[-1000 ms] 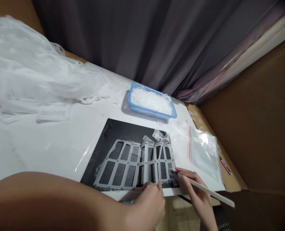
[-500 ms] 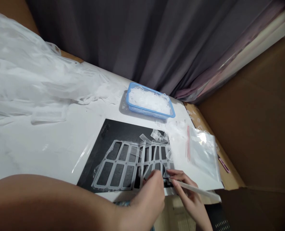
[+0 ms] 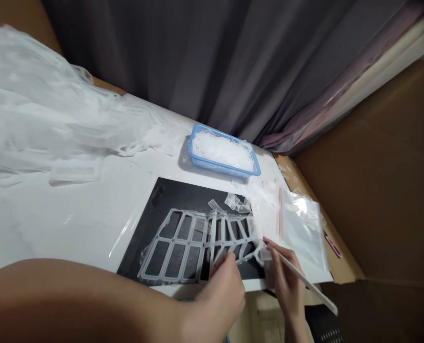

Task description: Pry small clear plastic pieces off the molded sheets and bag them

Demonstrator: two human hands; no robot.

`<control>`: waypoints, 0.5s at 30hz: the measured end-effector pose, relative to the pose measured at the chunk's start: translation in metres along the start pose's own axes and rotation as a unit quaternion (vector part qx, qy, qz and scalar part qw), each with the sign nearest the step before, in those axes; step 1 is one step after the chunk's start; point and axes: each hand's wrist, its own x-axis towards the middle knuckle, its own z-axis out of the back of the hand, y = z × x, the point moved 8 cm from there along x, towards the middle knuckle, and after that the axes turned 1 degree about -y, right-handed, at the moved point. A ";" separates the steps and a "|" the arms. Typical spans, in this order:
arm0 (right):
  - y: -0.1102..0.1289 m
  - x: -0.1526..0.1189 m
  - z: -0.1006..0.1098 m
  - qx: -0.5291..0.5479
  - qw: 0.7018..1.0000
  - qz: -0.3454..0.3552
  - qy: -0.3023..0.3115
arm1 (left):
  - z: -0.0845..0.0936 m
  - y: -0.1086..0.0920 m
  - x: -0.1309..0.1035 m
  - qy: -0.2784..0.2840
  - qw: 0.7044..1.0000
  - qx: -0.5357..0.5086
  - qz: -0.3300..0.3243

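A translucent plastic frame sheet [image 3: 167,241] with rounded rectangular openings lies over a black mat [image 3: 145,219]. My left hand [image 3: 226,283] is closed at its lower edge, pinching the plastic; the fingertips are partly hidden. At the right end of the sheet, my right hand [image 3: 286,271] grips a slim white stick-like tool [image 3: 310,286], which slants down to the right. Near those fingertips the sheet looks bent and twisted, and a small clear piece [image 3: 265,254] shows there. Several loose clear rectangles [image 3: 236,202] lie on the mat above the sheet.
Behind the mat stands a blue basket [image 3: 226,171] full of small clear pieces. A zip bag [image 3: 303,228] lies to the right, with a pink-handled tool [image 3: 333,245] beside it on cardboard. A large heap of translucent plastic [image 3: 47,114] covers the table's left side.
My right hand has moved up and slightly right with the white tool, which now slopes more steeply. The sheet's right end has become bent. My left hand stays nearly in place.
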 end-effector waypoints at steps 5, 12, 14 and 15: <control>-0.013 0.005 0.006 0.026 0.993 -0.055 -0.096 | -0.004 -0.001 0.000 0.038 0.999 -0.007 -0.019; -0.021 0.021 0.026 0.004 0.978 -0.081 -0.191 | -0.014 0.000 0.000 0.027 1.000 -0.006 0.007; -0.023 0.026 0.027 -0.008 0.985 -0.076 -0.157 | -0.013 0.002 -0.001 0.021 1.000 0.013 0.016; -0.021 0.028 0.025 -0.019 0.989 -0.061 -0.133 | -0.010 0.003 -0.001 0.008 0.999 0.026 0.024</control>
